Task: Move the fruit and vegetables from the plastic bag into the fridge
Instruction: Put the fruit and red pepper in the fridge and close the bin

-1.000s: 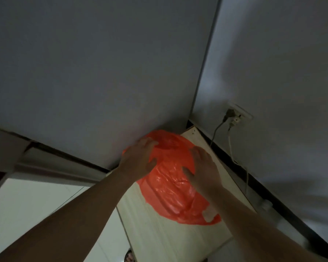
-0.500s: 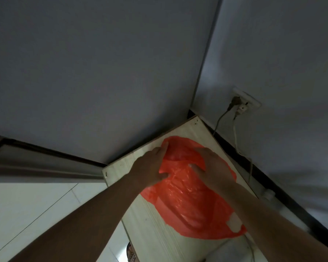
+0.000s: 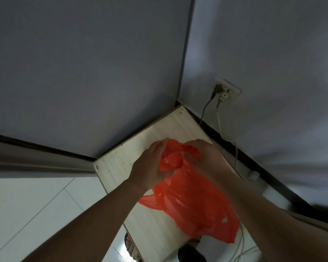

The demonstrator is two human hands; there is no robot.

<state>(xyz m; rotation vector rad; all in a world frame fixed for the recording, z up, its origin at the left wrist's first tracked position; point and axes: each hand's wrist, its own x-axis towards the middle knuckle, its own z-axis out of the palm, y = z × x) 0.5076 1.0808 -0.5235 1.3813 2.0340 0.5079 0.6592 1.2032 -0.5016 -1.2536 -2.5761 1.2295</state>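
What lies inside the plastic bag [image 3: 189,195] cannot be made out through the orange film. The fingertips of the left hand [image 3: 150,165] and of the right hand [image 3: 206,156] are buried in the bunched plastic that is gripped by them. Both forearms are cut off by the lower edge. Much of the wooden top [image 3: 117,167] is covered by bag and arms. A patterned sandal [image 3: 130,244] and a dark shoe [image 3: 191,253] are half hidden at its near edge. The small white object [image 3: 254,174] by the skirting is too blurred to be identified.
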